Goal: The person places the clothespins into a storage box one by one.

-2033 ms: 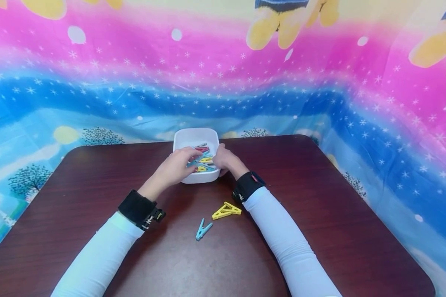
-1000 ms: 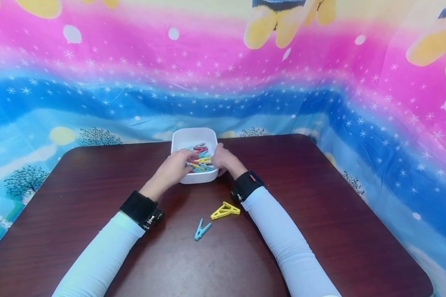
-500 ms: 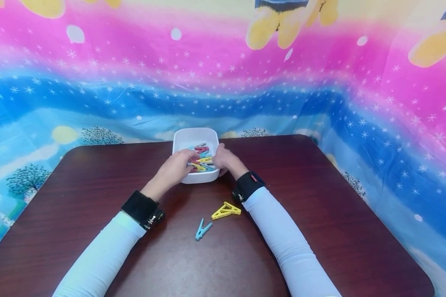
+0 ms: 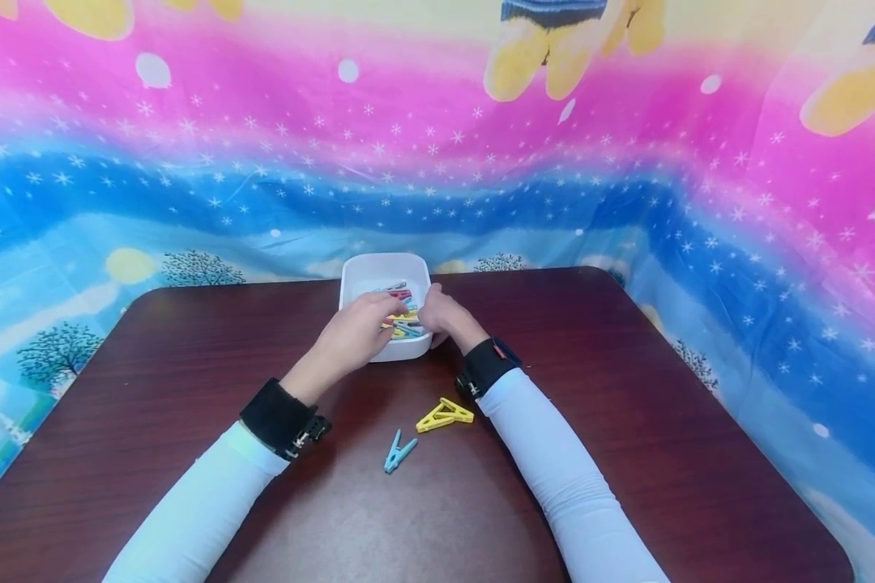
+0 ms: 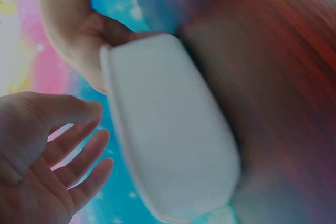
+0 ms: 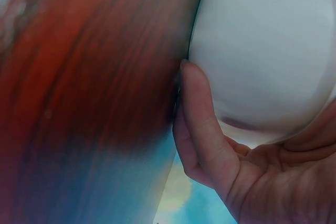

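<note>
A white plastic box point(image 4: 364, 269) stands near the table's far edge with several red, yellow, blue and grey clothespins point(image 4: 406, 329) inside. My left hand point(image 4: 353, 328) reaches over its near left rim, fingers loosely bent above the clothespins. In the left wrist view the left hand point(image 5: 50, 156) shows spread fingers and nothing between thumb and fingertips. At the box's right side my right hand point(image 4: 443, 314) grips the wall. The right wrist view shows fingers point(image 6: 202, 114) of this hand against the outside of the box point(image 6: 262, 51), low by the table.
On the dark wooden table point(image 4: 591, 364), nearer to me, lie yellow clothespins point(image 4: 446, 415) resting against each other and a light blue clothespin point(image 4: 399, 453). A patterned cloth point(image 4: 437, 186) hangs behind the table and along its sides.
My left hand has shifted slightly right over the box and covers more of the clothespins. The right hand keeps its grip, and the clothespins on the table have not moved.
</note>
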Demonstrator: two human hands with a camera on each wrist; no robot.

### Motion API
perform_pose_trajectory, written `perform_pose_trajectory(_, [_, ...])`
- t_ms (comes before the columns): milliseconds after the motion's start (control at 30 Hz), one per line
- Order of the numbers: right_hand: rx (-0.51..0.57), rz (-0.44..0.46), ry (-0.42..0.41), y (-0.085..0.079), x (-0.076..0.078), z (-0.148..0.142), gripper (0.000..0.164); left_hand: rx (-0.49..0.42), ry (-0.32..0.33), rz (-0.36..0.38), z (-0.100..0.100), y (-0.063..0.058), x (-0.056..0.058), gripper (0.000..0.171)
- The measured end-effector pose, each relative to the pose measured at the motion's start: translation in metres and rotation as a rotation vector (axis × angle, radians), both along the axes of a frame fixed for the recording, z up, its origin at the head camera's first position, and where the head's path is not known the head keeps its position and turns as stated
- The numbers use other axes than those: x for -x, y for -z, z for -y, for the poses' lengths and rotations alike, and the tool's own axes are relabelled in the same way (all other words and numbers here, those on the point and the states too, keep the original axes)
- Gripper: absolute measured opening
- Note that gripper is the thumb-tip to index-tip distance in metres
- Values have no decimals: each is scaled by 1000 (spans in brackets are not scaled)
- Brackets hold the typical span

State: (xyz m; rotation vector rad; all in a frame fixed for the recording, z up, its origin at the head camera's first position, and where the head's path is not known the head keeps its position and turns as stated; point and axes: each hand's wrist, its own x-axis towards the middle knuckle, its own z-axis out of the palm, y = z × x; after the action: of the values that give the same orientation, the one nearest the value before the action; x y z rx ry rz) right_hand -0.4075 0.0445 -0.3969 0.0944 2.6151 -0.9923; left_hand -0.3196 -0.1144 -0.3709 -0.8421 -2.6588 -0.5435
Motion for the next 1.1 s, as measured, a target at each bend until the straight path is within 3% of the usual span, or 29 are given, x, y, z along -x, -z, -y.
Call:
perform_pose_trajectory(233, [-1,-23,-56,-5,-4,-2,84,70,97,-12,-13,-14,-21,37])
perform_pose_trajectory(467, [-47,-12,-83,-2,0,-4,101,121,175,55,-20,-18,-37,37])
perform_pose_trajectory(533, [-56,-6,-94,-1,1,-5,98,138,188,74,-23,-18,-40,37])
perform_pose_trajectory(733, [-58,-13,-96,-1,2,-6,70,198,234,128,-28,-16,-46,38])
perform_pose_trajectory(1100, [-8,-34,-56,1,-1,-5,67,229,250,250,-35,-10,-52,44])
